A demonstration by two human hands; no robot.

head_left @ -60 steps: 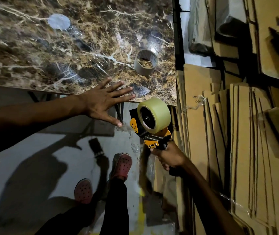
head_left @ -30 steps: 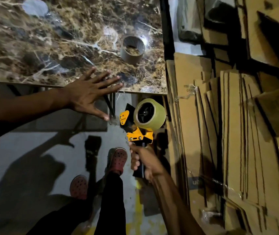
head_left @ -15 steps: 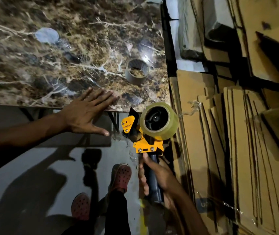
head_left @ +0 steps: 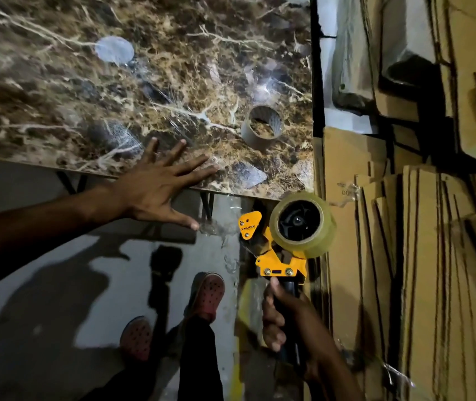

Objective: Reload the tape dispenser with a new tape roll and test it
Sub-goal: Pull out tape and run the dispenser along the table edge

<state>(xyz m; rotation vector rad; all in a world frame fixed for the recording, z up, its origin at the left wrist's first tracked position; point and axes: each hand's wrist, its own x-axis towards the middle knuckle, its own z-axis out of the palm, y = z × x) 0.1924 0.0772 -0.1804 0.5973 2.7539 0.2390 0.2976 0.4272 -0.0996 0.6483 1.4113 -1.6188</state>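
The yellow tape dispenser (head_left: 271, 256) carries a full clear tape roll (head_left: 303, 224) and hangs just below the marble table's near right corner. My right hand (head_left: 286, 319) is shut on its black handle. A crumpled strand of clear tape (head_left: 216, 227) runs from the dispenser's front to the thumb of my left hand (head_left: 158, 183). That hand lies flat with fingers spread over the table's front edge. An empty cardboard tape core (head_left: 261, 127) stands on the table (head_left: 115, 96) near its right edge.
Flattened cardboard boxes (head_left: 404, 256) are stacked upright along the right, close to the dispenser. A round pale disc (head_left: 114, 49) lies on the table farther back. My two feet in red clogs (head_left: 202, 296) stand on the grey floor below.
My right hand has swung the dispenser around and brought it back up beside the table corner. My left hand has stayed spread on the table edge, with the tape strand at its thumb.
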